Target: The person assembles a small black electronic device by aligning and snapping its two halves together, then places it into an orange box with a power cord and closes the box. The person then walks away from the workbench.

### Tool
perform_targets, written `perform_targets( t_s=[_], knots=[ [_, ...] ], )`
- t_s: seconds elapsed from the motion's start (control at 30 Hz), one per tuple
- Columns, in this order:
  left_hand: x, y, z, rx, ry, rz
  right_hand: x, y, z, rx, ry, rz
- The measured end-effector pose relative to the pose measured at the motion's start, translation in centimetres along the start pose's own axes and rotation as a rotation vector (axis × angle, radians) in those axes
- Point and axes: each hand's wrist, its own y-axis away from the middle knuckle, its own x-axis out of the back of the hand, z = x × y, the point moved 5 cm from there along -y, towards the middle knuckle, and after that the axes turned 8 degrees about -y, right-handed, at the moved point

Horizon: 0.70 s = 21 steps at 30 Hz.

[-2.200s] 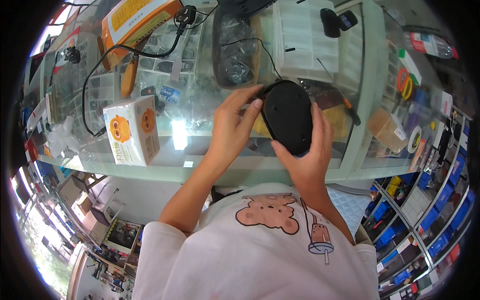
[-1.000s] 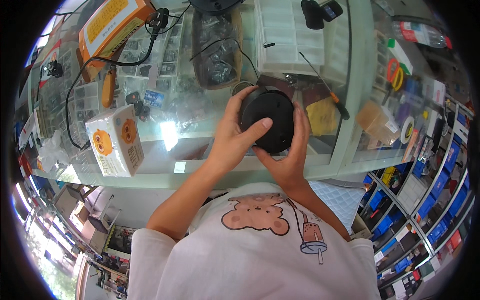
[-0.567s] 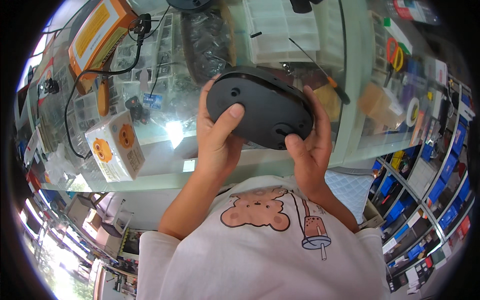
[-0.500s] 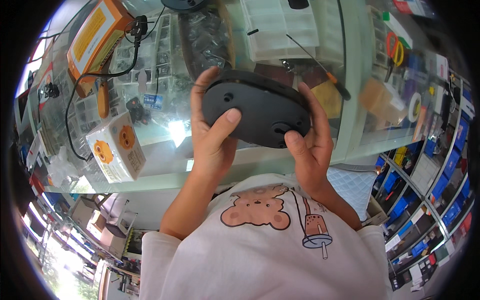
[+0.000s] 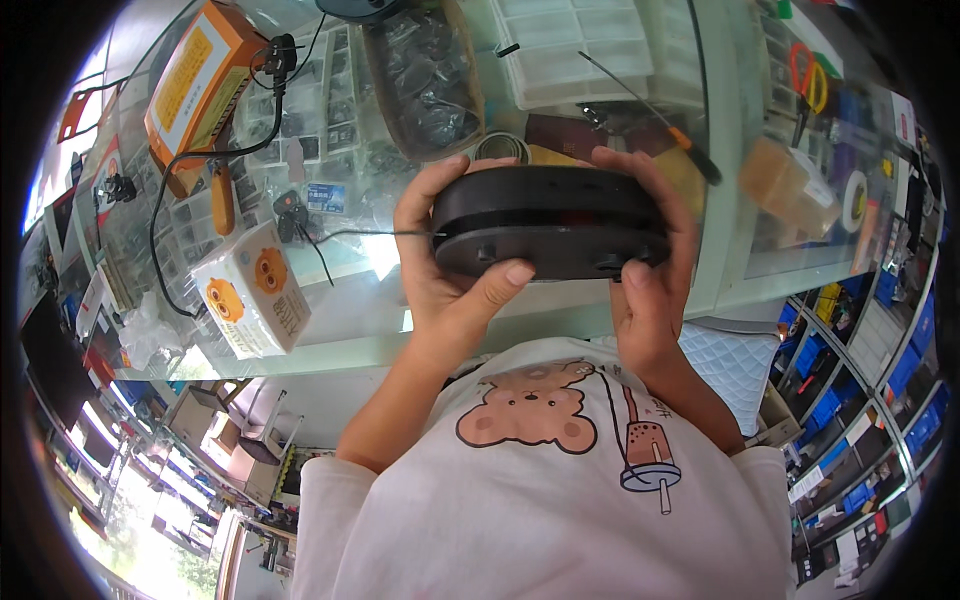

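Note:
A black oval device with rounded ends (image 5: 550, 205) is held up over the near edge of the glass counter. My left hand (image 5: 445, 285) grips its left end, fingers behind and thumb on the lower near face. Around the right end wraps my right hand (image 5: 660, 290), its thumb by a small round foot. A dark groove runs along the device's side, and its far side is hidden. From its left end a thin black cable (image 5: 370, 233) leads leftward over the counter.
On the counter at left are an orange box (image 5: 205, 85), a wooden handle (image 5: 222, 200), a tissue pack (image 5: 250, 290) and a black plug (image 5: 278, 55). Farther back lie a bin of bagged parts (image 5: 425, 85), a white divided tray (image 5: 570, 50) and a screwdriver (image 5: 660, 125). Scissors (image 5: 808, 85) lie at right.
Both hands have tilted the device, so its side with the groove now shows more than its flat face. The thin cable at its left end has come into view.

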Motion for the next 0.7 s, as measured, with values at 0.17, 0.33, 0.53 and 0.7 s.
perform_targets(
  t_s=[0.17,0.33,0.53,0.7],
  knots=[
    [-0.4,0.3,0.4,-0.257,-0.148,-0.038,0.6,-0.3,0.2,0.088,0.079,-0.056],
    [-1.2,0.4,0.5,-0.389,-0.172,-0.056,0.8,-0.5,0.1,0.116,0.006,0.013],
    [-1.6,0.4,0.7,-0.433,-0.234,-0.069,1.2,-0.8,0.1,0.080,-0.086,0.057],
    [-1.5,0.2,0.7,-0.421,-0.268,-0.117,1.2,-0.5,-0.3,0.071,-0.074,0.069]
  ],
)
